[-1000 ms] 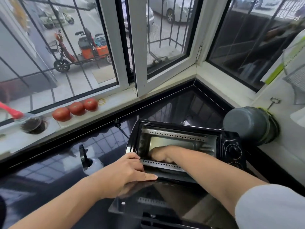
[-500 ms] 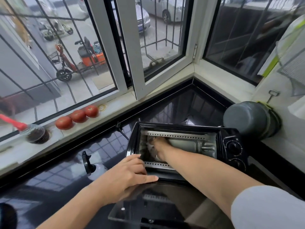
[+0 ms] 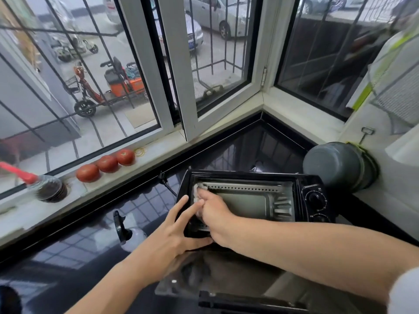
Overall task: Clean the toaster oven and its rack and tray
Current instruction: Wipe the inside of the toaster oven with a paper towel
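Inside toaster oven (image 3: pixel 249 200), right hand (image 3: pixel 213 214) half-hides cloth (image 3: pixel 197 191).

Three tomatoes (image 3: pixel 106 164), brush (image 3: pixel 48 189) on sill; grey pot (image 3: pixel 337 166) right.

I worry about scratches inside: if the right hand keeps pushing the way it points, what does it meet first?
Probably the left inner wall of the black toaster oven: the right hand, holding a pale cloth, already points at it. Depth is unclear.

Right hand (image 3: pixel 213 211) with pale cloth (image 3: pixel 197 189) inside open toaster oven (image 3: pixel 254 196); left hand (image 3: pixel 172 232) flat against its frame
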Available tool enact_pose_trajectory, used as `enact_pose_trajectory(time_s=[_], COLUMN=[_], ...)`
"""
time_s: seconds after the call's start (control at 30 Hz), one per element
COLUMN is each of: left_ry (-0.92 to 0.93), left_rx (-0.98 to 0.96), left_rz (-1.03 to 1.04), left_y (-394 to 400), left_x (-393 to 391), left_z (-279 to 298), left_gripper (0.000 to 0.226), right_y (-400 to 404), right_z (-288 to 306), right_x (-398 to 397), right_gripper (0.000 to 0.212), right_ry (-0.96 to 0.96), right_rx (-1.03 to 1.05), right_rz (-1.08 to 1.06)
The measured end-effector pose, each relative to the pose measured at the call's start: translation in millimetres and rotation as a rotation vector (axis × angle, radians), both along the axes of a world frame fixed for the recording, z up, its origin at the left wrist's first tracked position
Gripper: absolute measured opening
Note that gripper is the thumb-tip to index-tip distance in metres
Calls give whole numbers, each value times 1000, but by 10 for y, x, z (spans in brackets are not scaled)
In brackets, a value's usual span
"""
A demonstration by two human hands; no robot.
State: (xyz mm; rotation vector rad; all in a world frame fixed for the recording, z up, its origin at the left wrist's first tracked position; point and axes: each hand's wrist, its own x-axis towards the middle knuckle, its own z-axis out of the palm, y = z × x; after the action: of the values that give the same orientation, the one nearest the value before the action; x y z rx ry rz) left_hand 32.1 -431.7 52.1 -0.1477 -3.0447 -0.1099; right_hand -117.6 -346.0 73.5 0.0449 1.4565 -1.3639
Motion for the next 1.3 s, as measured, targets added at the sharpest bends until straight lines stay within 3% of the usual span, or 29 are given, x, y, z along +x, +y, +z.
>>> enact_pose_trajectory(time_s=[0.1, 0.27, 0.37, 0.47, 0.57, 0.67, 0.97, 1.17, 1.2, 1.27, 1.3], left_ry=[-7, -30, -47, -36, -58, -67, -38, -15, 13, 101, 88], left_rx=[48, 39, 21, 12, 47, 69, 137, 195, 213, 286, 417], left_rz=[-14, 3, 33, 47, 51, 48, 24, 49, 85, 243, 380], left_y=[23, 81, 110, 116, 90, 76, 106, 145, 174, 275, 342], left_x=[25, 77, 87, 98, 85, 77, 81, 103, 102, 97, 100], left_z=[28, 76, 117, 142, 104, 89, 72, 75, 58, 28, 52], left_gripper=[86, 74, 57, 58, 60, 64, 44, 38, 46, 99, 110], right_y=[166, -36, -208, -272, -256, -219, -12, 376, 410, 395, 340], right_z=[-44, -251, -420, -459, -481, -449, -321, -51, -36, -149, -302], right_x=[50, 169, -28, -250, -392, -398, -172, -163, -203, -339, -451], right_gripper=[25, 33, 43, 31, 12, 24, 20, 57, 58, 45, 39], right_ry=[83, 198, 99, 149, 293, 288, 316, 386, 387, 389, 391], right_rx=[-87, -18, 92, 135, 221, 215, 46, -91, -76, 6, 97], right_rz=[8, 66, 87, 259, 302, 324, 189, 353, 354, 296, 266])
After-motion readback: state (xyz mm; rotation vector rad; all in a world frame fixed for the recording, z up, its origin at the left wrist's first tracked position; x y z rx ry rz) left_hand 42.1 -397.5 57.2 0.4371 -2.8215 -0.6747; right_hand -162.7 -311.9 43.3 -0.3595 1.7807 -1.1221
